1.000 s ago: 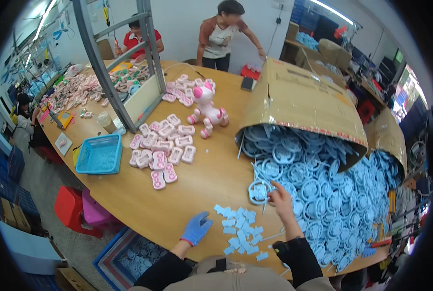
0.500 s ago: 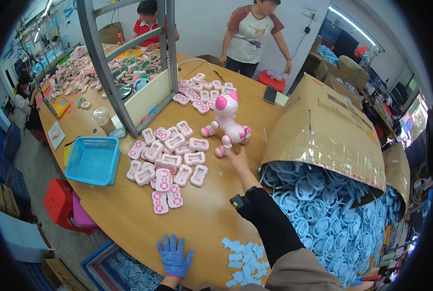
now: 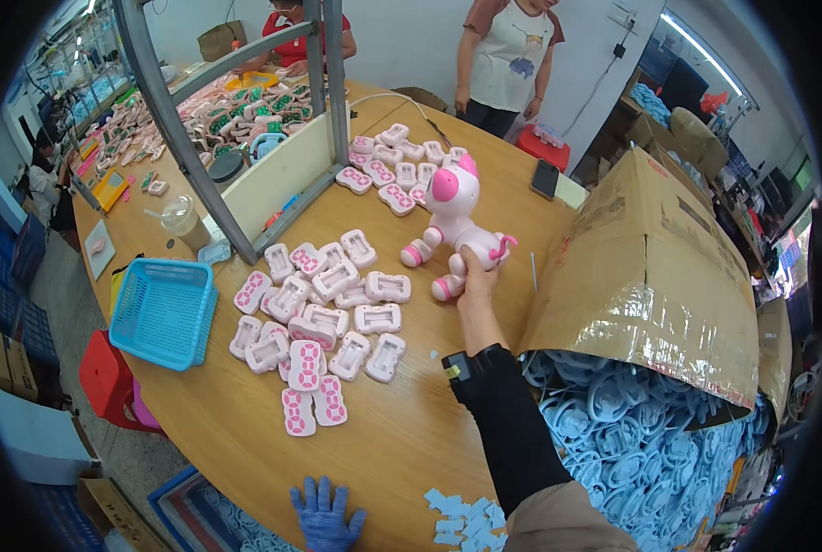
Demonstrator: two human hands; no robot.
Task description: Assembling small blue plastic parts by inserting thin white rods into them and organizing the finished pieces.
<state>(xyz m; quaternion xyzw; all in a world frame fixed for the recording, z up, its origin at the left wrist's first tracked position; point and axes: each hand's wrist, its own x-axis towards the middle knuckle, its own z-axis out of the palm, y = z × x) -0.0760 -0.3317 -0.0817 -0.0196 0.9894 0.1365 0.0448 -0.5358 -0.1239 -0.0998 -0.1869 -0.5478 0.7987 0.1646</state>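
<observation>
A pink and white toy dog point(image 3: 455, 210) stands near the middle of the table, facing left. My bare right hand point(image 3: 478, 283) has its fingers wrapped around the toy's rear end, below the curly pink tail; some of the fingers are hidden behind the body. My left hand point(image 3: 326, 520), in a blue glove, rests at the table's near edge with its fingers spread and nothing in it. Left of the toy lies a loose pile of white and pink remote controls point(image 3: 333, 276), some with hollow backs up, others with pink buttons up.
A cardboard box point(image 3: 641, 267) on the right spills light blue plastic parts point(image 3: 632, 442). Small blue pieces point(image 3: 466, 520) lie at the near edge. A blue basket point(image 3: 164, 313), a drink cup point(image 3: 185, 224) and a metal frame point(image 3: 185, 129) stand left. A phone point(image 3: 545, 178) lies beyond the toy. Two people are across the table.
My right hand has moved from beside the toy dog's hind leg to a grip around its rear. The whole view has shifted slightly. My left hand stays spread near the edge.
</observation>
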